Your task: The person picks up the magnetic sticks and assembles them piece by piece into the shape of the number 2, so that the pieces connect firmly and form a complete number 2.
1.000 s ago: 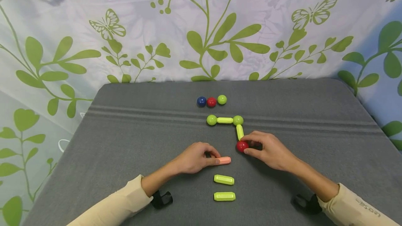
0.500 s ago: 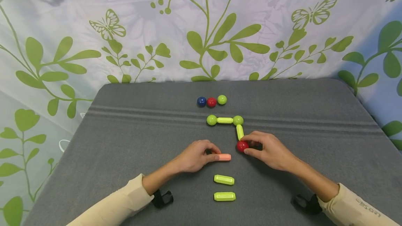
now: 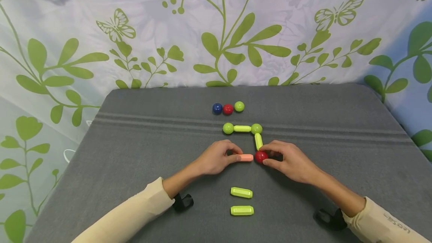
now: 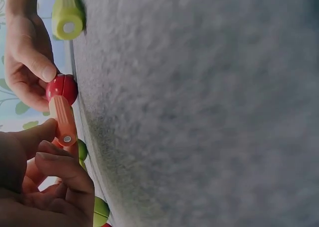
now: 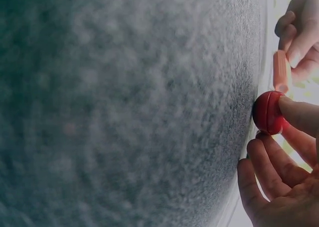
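Between thumb and fingers, my left hand [image 3: 217,158] pinches an orange magnetic rod [image 3: 246,157]; a round metal spot shows on its near end in the left wrist view. The rod's far end points at a red ball [image 3: 261,156], with a slim gap in the head view. My right hand [image 3: 291,162] pinches that red ball. From it a yellow-green rod [image 3: 258,141] leads up to a green ball [image 3: 256,129]. Another yellow-green rod [image 3: 242,128] runs left from there to a second green ball [image 3: 228,128].
Two loose yellow-green rods, one upper [image 3: 241,192] and one lower [image 3: 242,210], lie near the front. At the back sit a blue ball [image 3: 217,108], another red ball [image 3: 227,109] and a lime ball [image 3: 239,106]. Behind the grey table [image 3: 152,130] hangs a leaf-patterned curtain [image 3: 189,29].
My left hand has carried the orange rod up and to the right, close to the red ball. The right hand has kept its hold on that ball in place.
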Motion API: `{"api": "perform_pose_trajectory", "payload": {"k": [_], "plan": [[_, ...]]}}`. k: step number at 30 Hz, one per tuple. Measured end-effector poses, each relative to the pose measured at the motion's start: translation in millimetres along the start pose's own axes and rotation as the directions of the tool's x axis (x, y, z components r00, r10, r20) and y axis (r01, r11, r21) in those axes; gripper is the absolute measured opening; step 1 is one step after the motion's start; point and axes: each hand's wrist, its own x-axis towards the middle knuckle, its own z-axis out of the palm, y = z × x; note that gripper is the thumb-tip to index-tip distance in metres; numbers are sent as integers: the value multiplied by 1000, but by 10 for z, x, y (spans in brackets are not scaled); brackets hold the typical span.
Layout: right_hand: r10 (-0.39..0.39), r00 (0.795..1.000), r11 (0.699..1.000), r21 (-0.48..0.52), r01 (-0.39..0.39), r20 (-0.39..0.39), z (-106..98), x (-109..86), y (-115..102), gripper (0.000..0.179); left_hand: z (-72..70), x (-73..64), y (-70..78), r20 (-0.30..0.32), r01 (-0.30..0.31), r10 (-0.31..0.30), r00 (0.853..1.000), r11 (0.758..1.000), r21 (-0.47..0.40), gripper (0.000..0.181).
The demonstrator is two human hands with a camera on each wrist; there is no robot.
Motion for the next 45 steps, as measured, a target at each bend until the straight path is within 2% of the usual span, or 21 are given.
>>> {"api": "perform_pose_trajectory", "payload": {"k": [8, 21, 33, 39, 45], "plan": [[1, 1000, 1000, 3, -1, 11, -12, 13, -14, 27, -23, 54, 53, -2, 9, -9, 1000, 1000, 22, 15], [-9, 1000, 1000, 3, 9, 20, -7, 3, 1, 25, -3, 72, 9, -12, -20, 20, 1000, 1000, 1, 16], [-10, 999, 1000, 4, 10, 32, -10, 11, -13, 26, -3, 65, -3, -14, 18, -18, 1000, 1000, 5, 17], [-6, 999, 1000, 10, 6, 33, -8, 13, -14, 26, -2, 50, -11, 11, 52, -52, 999, 999, -11, 19], [-12, 1000, 1000, 12, 12, 20, -3, 8, -10, 26, 1, 52, -20, 17, 52, -52, 999, 999, -5, 18]]}}
